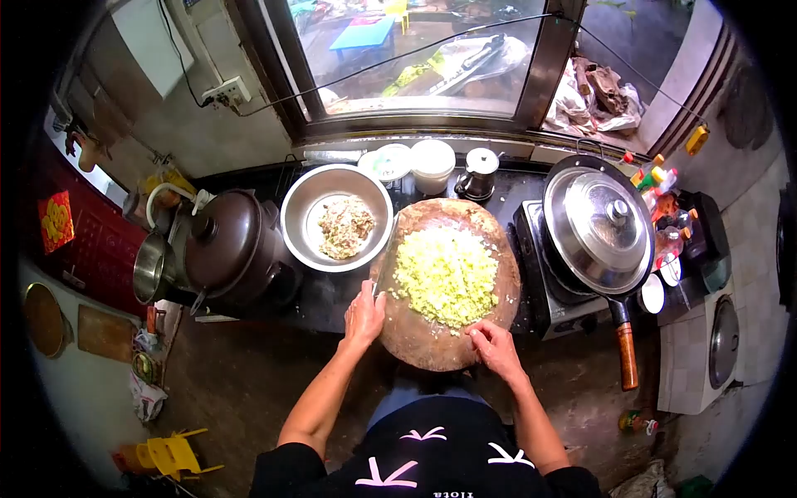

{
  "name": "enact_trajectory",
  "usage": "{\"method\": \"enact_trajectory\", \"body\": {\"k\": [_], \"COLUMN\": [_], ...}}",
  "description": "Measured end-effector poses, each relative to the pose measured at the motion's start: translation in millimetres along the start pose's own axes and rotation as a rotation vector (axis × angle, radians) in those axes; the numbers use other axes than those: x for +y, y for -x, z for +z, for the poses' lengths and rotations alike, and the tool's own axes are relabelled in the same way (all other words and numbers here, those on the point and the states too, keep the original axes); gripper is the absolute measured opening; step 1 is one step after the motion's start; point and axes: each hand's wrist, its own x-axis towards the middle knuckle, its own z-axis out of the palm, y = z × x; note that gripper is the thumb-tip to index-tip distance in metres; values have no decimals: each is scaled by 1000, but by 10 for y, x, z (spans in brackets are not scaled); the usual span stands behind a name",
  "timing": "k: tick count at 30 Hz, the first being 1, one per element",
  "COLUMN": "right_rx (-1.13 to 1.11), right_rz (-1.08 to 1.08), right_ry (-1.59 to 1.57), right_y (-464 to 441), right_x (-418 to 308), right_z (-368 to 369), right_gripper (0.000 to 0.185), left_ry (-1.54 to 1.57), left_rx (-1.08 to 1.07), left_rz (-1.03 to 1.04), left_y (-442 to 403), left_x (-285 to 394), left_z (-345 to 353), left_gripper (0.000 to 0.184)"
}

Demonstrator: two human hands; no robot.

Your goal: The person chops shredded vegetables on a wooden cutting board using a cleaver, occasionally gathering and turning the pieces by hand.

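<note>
A thick round wooden chopping board [415,344] lies in front of me, with a heap of finely chopped pale green vegetable [446,275] on it. My left hand [364,317] is closed at the board's left edge. A thin pale edge shows by its fingertips, but what it grips is too small to name. At the lower right of the heap, my right hand [495,347] has its fingers pinched together close to some loose bits. Whatever they hold is hidden. Behind the left hand stands a steel bowl [295,217] with minced meat [344,228] in it.
A lidded wok [599,217] sits on the stove [552,315] at right, its wooden handle [627,357] jutting toward me. Left stands a dark lidded pot [222,241]. Behind the board are a white tub [432,166] and a metal pitcher [478,176]. Bottles [664,207] crowd the right.
</note>
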Motion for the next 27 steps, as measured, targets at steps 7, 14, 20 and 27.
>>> {"method": "enact_trajectory", "body": {"k": [7,14,20,27], "right_rx": [11,69,473,611], "right_rz": [-3,-24,-311,-456], "right_ry": [-86,-86,259,292], "right_y": [-22,-171,-607,-1118], "right_x": [121,244,351,675], "right_z": [5,120,128,183], "right_gripper": [19,17,28,47], "left_ry": [-26,-230,-95,-168], "left_rx": [-200,-172,-100,-158], "left_rz": [115,426,386,246], "left_y": [-248,186,358,365], "left_x": [184,227,471,700], "left_z": [68,91,-49,425], "left_gripper": [33,24,24,26]}}
